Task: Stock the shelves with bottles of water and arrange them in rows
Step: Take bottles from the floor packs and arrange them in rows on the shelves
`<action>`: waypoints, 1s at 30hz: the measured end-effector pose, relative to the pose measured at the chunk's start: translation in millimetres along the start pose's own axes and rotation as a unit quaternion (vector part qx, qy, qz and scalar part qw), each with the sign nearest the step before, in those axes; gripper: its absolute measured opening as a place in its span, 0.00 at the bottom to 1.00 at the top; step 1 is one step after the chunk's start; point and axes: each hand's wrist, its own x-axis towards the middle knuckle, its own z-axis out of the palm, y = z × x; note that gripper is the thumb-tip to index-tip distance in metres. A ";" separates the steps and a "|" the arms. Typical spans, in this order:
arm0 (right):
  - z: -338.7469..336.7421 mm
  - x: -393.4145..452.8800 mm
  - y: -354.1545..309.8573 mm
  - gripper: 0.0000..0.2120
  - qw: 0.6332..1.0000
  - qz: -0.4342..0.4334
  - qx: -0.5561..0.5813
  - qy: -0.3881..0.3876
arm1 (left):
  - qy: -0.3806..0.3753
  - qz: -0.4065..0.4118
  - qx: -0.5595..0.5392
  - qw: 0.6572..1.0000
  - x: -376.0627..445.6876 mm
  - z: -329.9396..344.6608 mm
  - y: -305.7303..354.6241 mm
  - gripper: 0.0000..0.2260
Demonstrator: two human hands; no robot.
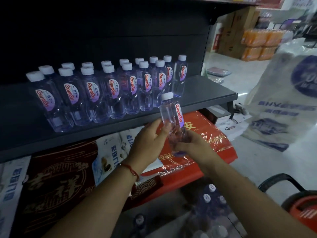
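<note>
Water bottle held upright below the shelf edge, my left hand and right hand fingers clamped round its lower body. Risk: clipping the front row of bottles during placement, toppling neighbours.

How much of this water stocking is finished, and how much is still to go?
Done: two rows of bottles stand upright on the dark shelf. In hand: the left hand and right hand hold one more bottle just below the shelf edge. Left: bare shelf to the right of the rows, and more bottles in the pack below.
</note>
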 end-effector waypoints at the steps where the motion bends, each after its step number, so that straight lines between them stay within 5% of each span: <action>1: -4.0 2.9 1.3 0.15 1.000 0.010 0.009 -0.006 | 0.003 0.026 0.049 0.998 4.3 -0.6 -7.6 0.21; 6: -13.0 14.1 5.2 0.11 0.994 0.052 0.091 -0.028 | -0.008 -0.012 0.289 0.957 22.1 2.5 -45.8 0.29; 11: -23.3 31.3 9.6 0.15 0.991 0.047 0.122 0.002 | -0.018 -0.063 0.395 0.916 27.4 7.0 -71.8 0.31; 19: -21.1 73.0 -6.9 0.19 0.992 -0.014 0.114 0.052 | 0.027 -0.069 0.409 0.910 34.9 8.4 -68.4 0.32; 30: -38.8 174.1 -38.9 0.20 0.984 -0.076 -0.085 0.139 | 0.063 -0.061 0.389 0.917 39.2 18.4 -70.8 0.34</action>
